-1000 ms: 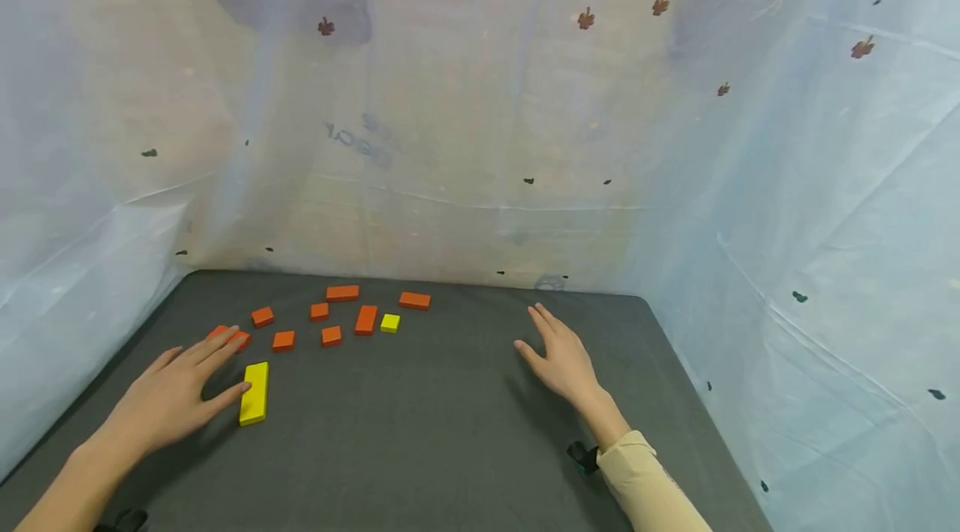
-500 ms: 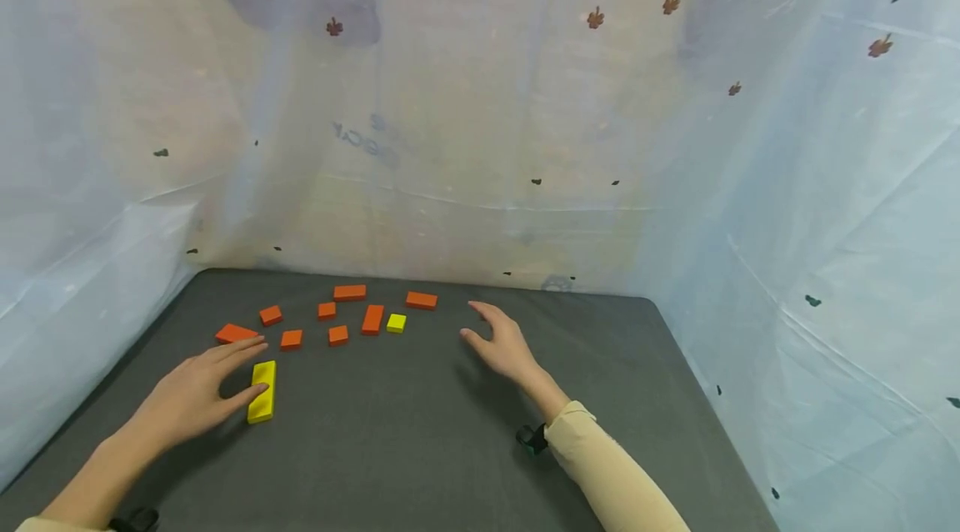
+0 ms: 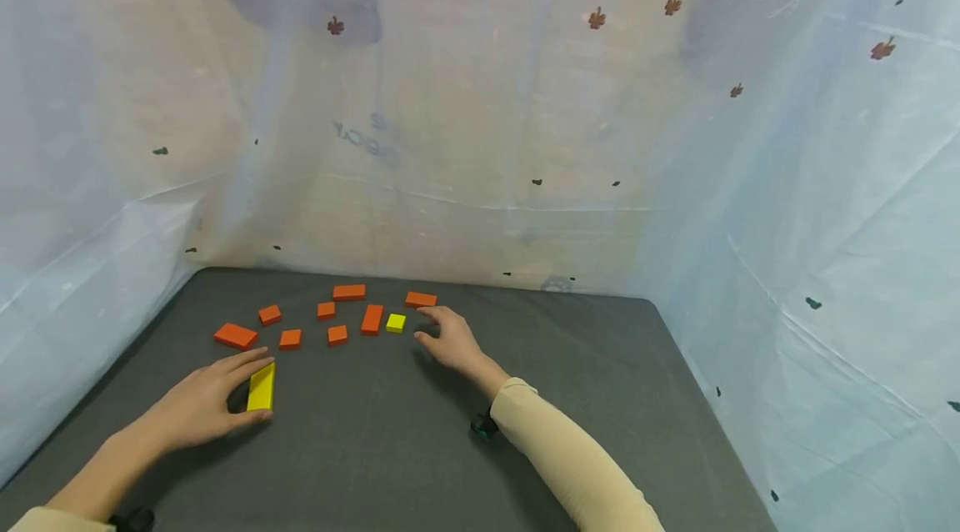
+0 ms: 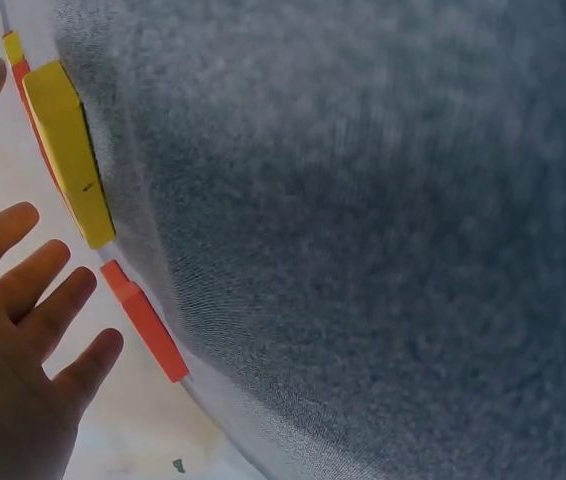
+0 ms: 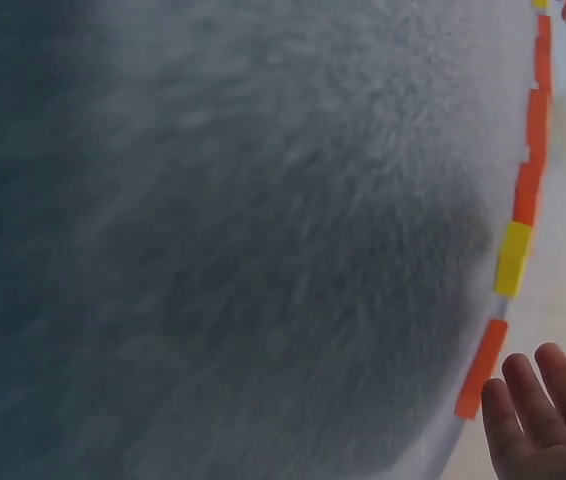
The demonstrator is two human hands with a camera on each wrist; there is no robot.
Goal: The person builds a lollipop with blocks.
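Currently I see the left hand (image 3: 197, 400) ungripped, its thumb and fingers spread about the ends of the long yellow block (image 3: 262, 387) on the table (image 3: 375, 440) — whether they touch it, I can't tell. The right hand (image 3: 452, 338) is loose too — just beside the small yellow block (image 3: 395, 323) and an orange block (image 3: 420, 298), toward the far edge.

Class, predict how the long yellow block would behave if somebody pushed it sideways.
The long yellow block looks stiff, with straight edges, so it probably wouldn't bend. Its flat faces suggest sliding rather than rolling. The dark grey tabletop looks textured in the left wrist view, so it may drag a little.
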